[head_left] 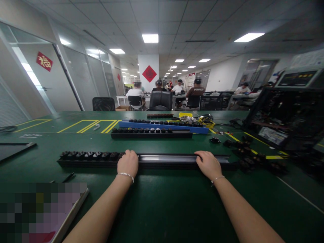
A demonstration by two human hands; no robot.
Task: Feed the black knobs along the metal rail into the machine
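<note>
A long black rail [167,159] with a shiny inner channel lies across the green table [162,202] in front of me. Several small black parts [88,155] sit in its left end. My left hand [128,163] rests on the rail just right of those parts, fingers curled over its far edge. My right hand [209,164] grips the rail further right, fingers folded over it. Both wrists wear thin bracelets.
Behind lie a second black rail [151,133] and a blue rail [164,125], both carrying black parts. Loose black parts [253,156] are scattered at right near a dark machine [286,114]. A tablet [40,212] lies at lower left. People sit at desks in the background.
</note>
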